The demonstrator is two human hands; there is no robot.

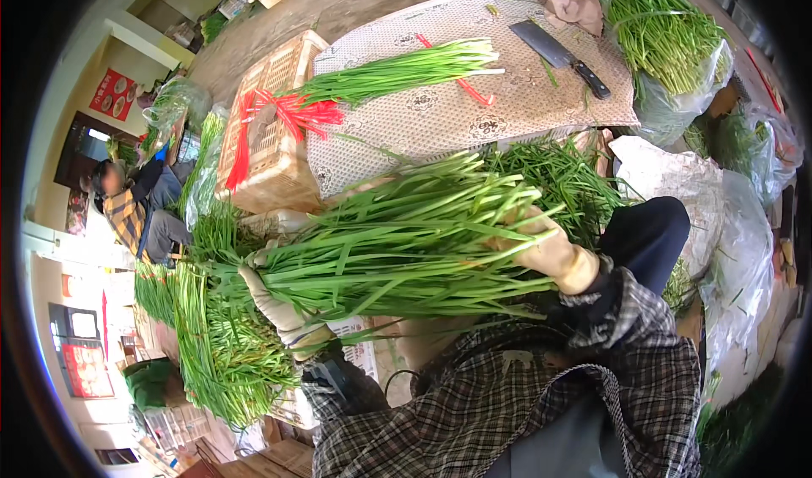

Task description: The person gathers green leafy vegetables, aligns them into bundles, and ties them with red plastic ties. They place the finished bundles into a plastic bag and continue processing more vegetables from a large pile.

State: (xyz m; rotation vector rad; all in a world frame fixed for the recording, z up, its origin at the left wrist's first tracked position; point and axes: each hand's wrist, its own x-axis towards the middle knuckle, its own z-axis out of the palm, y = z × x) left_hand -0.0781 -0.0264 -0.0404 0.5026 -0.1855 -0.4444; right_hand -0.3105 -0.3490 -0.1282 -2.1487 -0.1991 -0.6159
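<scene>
A large loose bunch of green garlic chives [393,243] lies across both my gloved hands in front of my body. Its leafy end is gripped by my left hand [279,306], and my right hand [549,246] holds the pale stem end. Beyond it, a smaller bundle of chives [406,72] rests on a patterned cloth-covered table [393,119]. Under that bundle passes a red tie strip [466,88], and by its leaf tips a bunch of red ties [295,113] hangs over a plastic crate [273,154]. A cleaver [558,56] with a black handle lies at the table's far right.
Piled chives [228,345] stand at my left, and more loose chives [558,180] lie beside my right knee. Bagged chives [666,40] are at the upper right, above a white sack [672,186]. Another person [136,205] sits at the far left.
</scene>
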